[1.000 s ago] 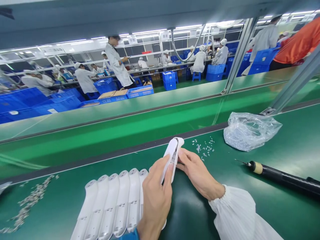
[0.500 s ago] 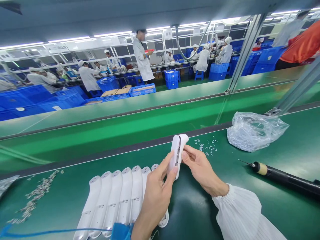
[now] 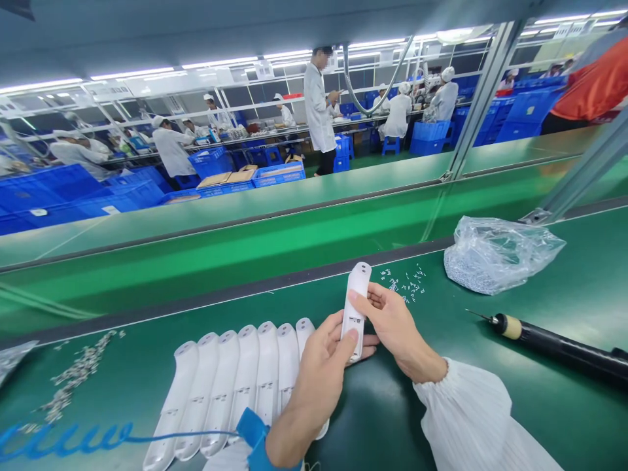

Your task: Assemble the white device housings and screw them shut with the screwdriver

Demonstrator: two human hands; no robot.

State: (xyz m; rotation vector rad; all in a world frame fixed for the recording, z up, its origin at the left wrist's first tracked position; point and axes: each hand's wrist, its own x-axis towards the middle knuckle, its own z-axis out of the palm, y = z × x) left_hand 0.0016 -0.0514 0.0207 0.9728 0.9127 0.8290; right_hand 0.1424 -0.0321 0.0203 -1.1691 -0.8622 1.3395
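Both hands hold a white curved plastic housing above the green bench. My left hand grips its lower end, thumb on the face near a small slot. Higher up, my right hand pinches its right side, thumb across the front and fingers behind. Two dark dots mark the housing's top end. A row of several like white housings lies side by side to the left, partly covered by my left hand and forearm. Around my left wrist is a blue band with a coiled blue cord.
Small loose screws lie scattered beyond my right hand. A clear plastic bag of small parts sits behind a black electric screwdriver at right. Small metal parts lie at left. Co-workers stand and sit beyond the green partition.
The housing has been turned from its side, where a long gap showed, to its front face. My right thumb now lies across it. A person in the background has walked to the right.
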